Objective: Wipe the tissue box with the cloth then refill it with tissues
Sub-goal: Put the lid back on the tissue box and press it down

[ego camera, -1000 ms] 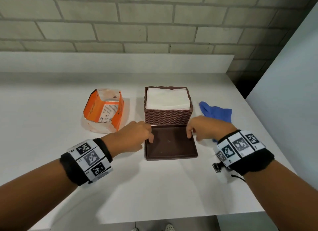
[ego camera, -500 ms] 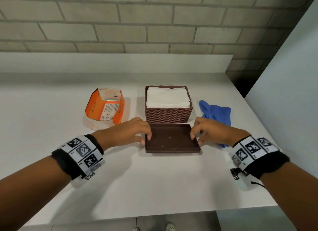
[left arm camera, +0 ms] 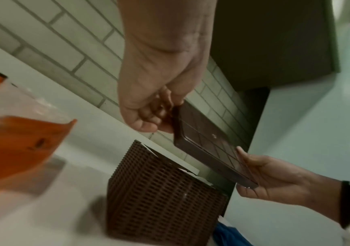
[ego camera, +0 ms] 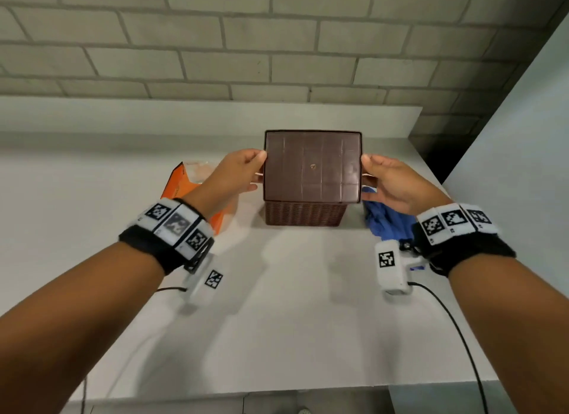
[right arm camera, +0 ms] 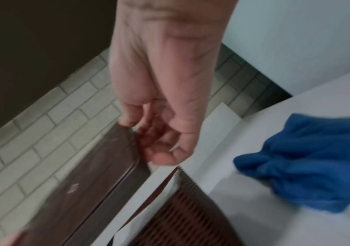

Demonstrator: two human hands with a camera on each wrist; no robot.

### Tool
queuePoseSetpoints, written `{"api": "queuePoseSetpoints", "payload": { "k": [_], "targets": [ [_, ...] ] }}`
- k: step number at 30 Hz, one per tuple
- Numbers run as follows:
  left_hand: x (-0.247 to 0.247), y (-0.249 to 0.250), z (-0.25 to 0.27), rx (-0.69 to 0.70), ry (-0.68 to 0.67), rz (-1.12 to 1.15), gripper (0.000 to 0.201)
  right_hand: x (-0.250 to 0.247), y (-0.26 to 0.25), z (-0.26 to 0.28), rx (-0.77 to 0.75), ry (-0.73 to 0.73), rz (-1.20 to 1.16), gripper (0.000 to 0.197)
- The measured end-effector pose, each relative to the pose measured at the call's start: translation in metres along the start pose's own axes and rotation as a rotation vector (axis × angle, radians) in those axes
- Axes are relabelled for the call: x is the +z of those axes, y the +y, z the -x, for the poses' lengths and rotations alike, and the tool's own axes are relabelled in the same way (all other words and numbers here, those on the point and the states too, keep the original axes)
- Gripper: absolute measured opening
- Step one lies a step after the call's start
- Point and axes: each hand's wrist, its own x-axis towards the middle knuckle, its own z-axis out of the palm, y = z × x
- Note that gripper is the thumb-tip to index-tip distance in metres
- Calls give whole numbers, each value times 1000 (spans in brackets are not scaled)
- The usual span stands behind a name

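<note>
Brown lid [ego camera: 312,166] held up in the air above the woven brown tissue box [ego camera: 304,214], clear of its rim and tilted so its flat, grid-lined face looks toward the head camera. Left hand [ego camera: 237,174] pinching the lid's left edge, thumb on the near face and fingers [left arm camera: 159,108] curled behind; grip narrow, closed on the lid. Right hand [ego camera: 391,182] doing the same on the right edge, thumb tip against the near face, fingers [right arm camera: 159,144] folded round the back; grip likewise closed on the lid. Both wrists wrapped in black bands with white coded markers.

Tissue box standing upright on the white table [ego camera: 277,321], near the back ledge, directly under the lid. White tissues [right arm camera: 146,196] showing at the box's open top in the right wrist view, about level with its rim. Blue cloth [ego camera: 388,222] crumpled on the table just right of the box, partly behind the right wrist. Orange tissue packet [ego camera: 181,188] to the left of the box, torn open, partly hidden by the left hand. Grey brick wall [ego camera: 215,44] behind the table.
</note>
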Motion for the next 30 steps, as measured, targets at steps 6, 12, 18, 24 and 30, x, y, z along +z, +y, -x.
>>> {"api": "queuePoseSetpoints", "payload": {
  "k": [6, 12, 18, 24, 30],
  "targets": [
    [17, -8, -50, -174, 199, 81, 40, 30, -4, -32, 62, 330, 19, 32],
    [22, -6, -68, -235, 244, -166, 37, 37, 1, -54, 125, 495, 399, 38],
    [27, -3, -66, -250, 218, -243, 43, 40, 3, -56, 92, 544, 645, 31],
    [31, -6, -55, -221, 221, -483, 38, 41, 13, -58, 110, 532, 715, 41],
    [34, -9, -51, -206, 249, -550, 42, 44, 15, -57, 48, 512, 804, 32]
  ]
}}
